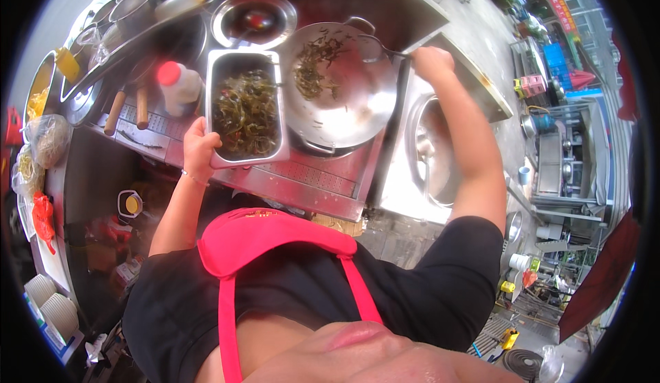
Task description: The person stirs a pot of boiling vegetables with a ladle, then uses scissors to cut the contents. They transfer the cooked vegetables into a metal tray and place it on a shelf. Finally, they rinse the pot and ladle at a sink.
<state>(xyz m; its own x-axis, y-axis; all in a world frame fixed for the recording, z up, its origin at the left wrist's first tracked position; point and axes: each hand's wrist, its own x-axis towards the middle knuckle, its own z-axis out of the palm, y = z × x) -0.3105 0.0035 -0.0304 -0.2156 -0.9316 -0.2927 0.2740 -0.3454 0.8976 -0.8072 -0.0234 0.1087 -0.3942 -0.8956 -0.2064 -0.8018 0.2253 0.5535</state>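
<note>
My left hand [198,143] grips the near-left rim of a rectangular steel pan [285,146]. Dark green strips of cooked vegetable [247,112], flecked with red, fill much of it. To its right sits a round steel wok [356,117], with more green strips [314,68] spread over its upper left side. My right hand [433,64] is closed around the handle of a ladle [372,48], whose bowl is inside the wok near its upper right edge. Right behind the pan stands a steel bowl [221,27] of dark liquid with something red in it.
A plastic bottle with a red cap [178,86] and two wooden handles [129,109] lie left of the pan. Several pots stand on a raised shelf [139,37] at upper left. A round basin [438,151] is set in the steel counter on the right. Stacked bowls [59,316] sit lower left.
</note>
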